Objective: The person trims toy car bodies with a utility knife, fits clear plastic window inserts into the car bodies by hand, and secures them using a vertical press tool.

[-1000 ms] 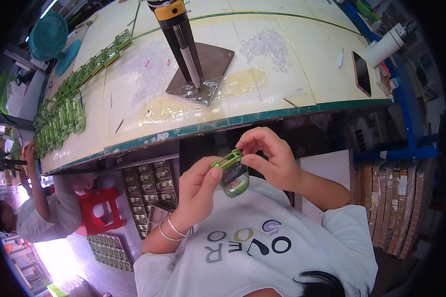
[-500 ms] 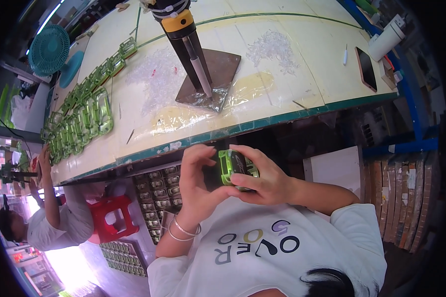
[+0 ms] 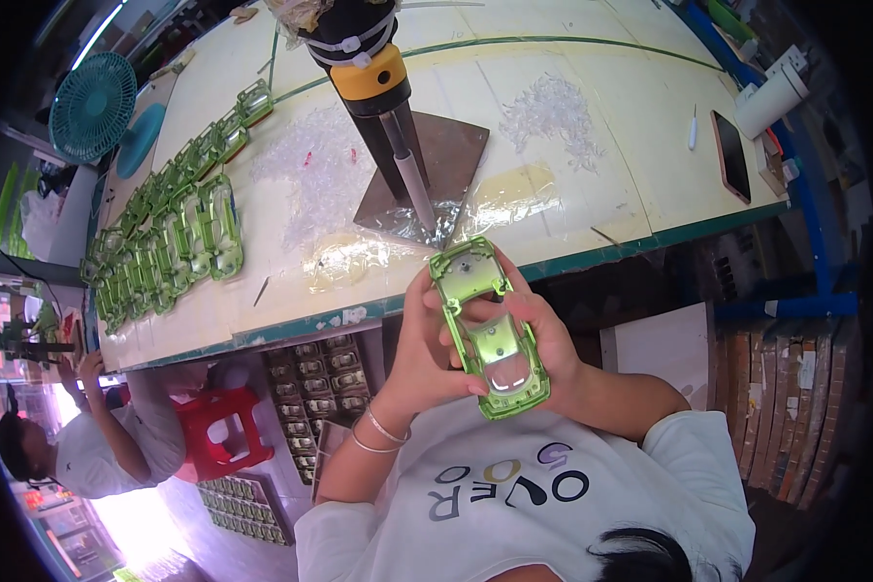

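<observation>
A green toy car body shell (image 3: 495, 337) is held out over my shirt, close to the table's front edge, its hollow inner side turned up. My left hand (image 3: 420, 354) grips the shell along its left side, thumb against the lower end. On the opposite side my right hand (image 3: 551, 335) holds it, thumb over the edge. Some fingers are hidden beneath the shell. Just past its far end stands a black upright tool with a yellow band (image 3: 371, 80). A pale rod (image 3: 417, 189) on it points down at a brown plate (image 3: 456, 145).
Rows of green car shells (image 3: 160, 233) cover the table's left part, near a teal fan (image 3: 92, 107). Clear plastic scraps (image 3: 553, 116) lie around the plate. A phone (image 3: 730, 155) and white bottle (image 3: 771, 105) are far right. Another person (image 3: 116, 436) sits left by a red stool (image 3: 223, 432).
The shell has turned from being cupped with its dark-marked side showing to inner side up, stretched lengthwise between both hands. My left hand has closed in on it. The view has shifted slightly.
</observation>
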Tool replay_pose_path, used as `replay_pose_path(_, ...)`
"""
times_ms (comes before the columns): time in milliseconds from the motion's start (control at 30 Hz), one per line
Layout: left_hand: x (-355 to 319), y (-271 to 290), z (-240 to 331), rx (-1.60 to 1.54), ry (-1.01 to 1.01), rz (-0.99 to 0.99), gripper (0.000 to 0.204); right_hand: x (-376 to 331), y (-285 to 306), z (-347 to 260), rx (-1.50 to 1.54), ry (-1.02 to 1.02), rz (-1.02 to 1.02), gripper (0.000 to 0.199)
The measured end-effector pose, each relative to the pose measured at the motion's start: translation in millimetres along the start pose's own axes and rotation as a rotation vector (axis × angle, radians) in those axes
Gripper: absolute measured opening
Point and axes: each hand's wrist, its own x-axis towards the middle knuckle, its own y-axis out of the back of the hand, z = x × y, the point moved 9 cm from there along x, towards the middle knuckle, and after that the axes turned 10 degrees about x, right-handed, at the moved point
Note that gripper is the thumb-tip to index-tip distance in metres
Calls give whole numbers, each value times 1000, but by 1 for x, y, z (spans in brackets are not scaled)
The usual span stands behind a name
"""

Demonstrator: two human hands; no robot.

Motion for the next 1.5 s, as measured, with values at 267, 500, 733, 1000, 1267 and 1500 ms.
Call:
replay_pose_path(267, 19, 5, 19, -96, -30, 48, 110, 16, -14, -8, 1, 9, -14, 60)
replay_pose_path(500, 20, 5, 29, -80, -93, 68, 109, 12, -19, -3, 121, -40, -31, 59)
replay_pose_path(733, 18, 2, 26, -182, 33, 65, 108, 10, -25, 0, 226, -58, 2, 49)
replay_pose_path(1000, 17, 0, 28, -178, 54, 61, 107, 10, -21, 0, 3, -24, 81, 59)
replay_pose_path(1267, 16, 0, 29, -172, 86, 40, 106, 7, -31, 4, 179, -60, 15, 45)
replay_pose_path(1500, 14, -2, 35, -182, 121, 55, 102, 6, -34, -1, -86, 33, 2, 67)
